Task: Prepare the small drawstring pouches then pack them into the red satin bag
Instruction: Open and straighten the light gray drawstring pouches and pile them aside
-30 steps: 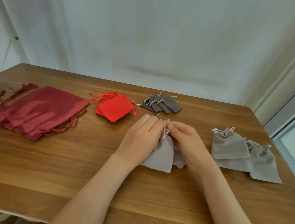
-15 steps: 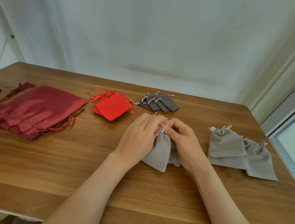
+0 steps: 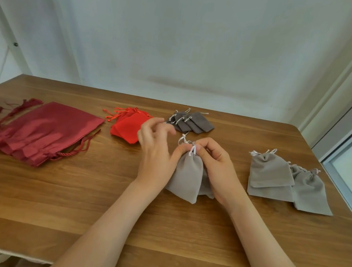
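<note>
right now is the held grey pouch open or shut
Shut: the grey pouch narrows to a tight gathered neck, pinched by the right hand.

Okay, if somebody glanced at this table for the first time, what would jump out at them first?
The two hands at centre: the right hand pinches the gathered neck of a light grey velvet drawstring pouch, while the left hand sets its thumb against it. Next, the stack of dark red satin bags at far left and the bright red small pouches beside it, vivid against the brown wooden table.
</note>
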`<act>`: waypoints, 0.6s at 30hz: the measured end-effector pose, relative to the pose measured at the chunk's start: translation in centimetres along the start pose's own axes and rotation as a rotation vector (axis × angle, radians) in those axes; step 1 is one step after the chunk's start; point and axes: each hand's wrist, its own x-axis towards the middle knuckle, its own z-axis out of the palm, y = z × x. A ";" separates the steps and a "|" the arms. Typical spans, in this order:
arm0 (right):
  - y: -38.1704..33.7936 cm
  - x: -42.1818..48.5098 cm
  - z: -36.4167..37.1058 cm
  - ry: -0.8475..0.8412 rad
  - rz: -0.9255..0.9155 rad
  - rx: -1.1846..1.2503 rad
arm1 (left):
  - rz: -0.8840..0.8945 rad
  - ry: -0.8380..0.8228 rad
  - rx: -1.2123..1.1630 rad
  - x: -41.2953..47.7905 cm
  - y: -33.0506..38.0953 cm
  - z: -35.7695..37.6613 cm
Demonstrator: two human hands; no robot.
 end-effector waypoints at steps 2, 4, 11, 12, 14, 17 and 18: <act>-0.1 0.0 0.0 0.000 -0.006 -0.003 | 0.035 -0.066 0.053 -0.2 0.2 0.0; -0.1 0.0 0.0 0.000 -0.009 -0.003 | 0.062 -0.077 0.063 -0.3 0.3 0.0; 0.3 0.2 0.0 0.026 -0.082 -0.049 | 0.179 0.030 0.197 -0.2 0.5 -0.2; 0.3 0.2 0.1 0.033 -0.092 -0.048 | 0.211 -0.001 0.223 -0.2 0.6 -0.3; 0.3 0.2 0.1 0.041 -0.106 -0.043 | 0.288 -0.030 0.274 -0.3 0.8 -0.4; 0.4 0.2 0.2 0.050 -0.111 -0.056 | 0.353 -0.002 0.320 -0.2 1.0 -0.7; 0.5 0.3 0.1 0.068 -0.107 -0.055 | 0.356 0.019 0.326 -0.2 0.9 -0.8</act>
